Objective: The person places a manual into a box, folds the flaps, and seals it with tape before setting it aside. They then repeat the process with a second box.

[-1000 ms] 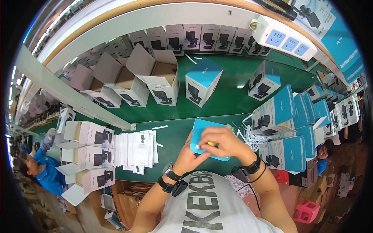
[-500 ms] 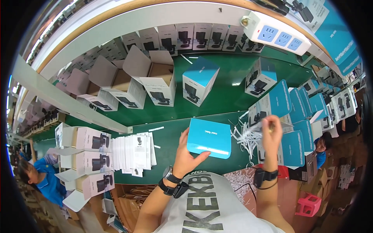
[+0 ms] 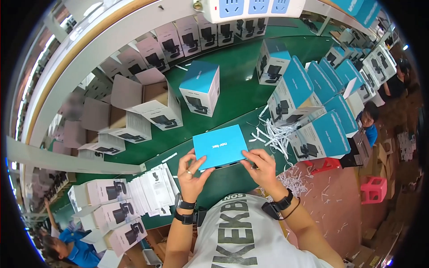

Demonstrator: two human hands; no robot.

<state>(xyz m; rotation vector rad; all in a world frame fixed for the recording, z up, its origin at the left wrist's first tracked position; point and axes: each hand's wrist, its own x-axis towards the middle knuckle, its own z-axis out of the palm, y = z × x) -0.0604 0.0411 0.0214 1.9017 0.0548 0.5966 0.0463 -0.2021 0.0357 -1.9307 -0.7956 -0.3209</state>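
The step in hand looks like steadying the blue-topped box: the left hand and right hand grip its near corners, fingers closed, by the desk's front edge. Turning it calls for an even two-handed hold.

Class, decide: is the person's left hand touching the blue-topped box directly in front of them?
Touching. The head view shows it: a digit of the left hand lies over the near-left corner of the blue-topped box.
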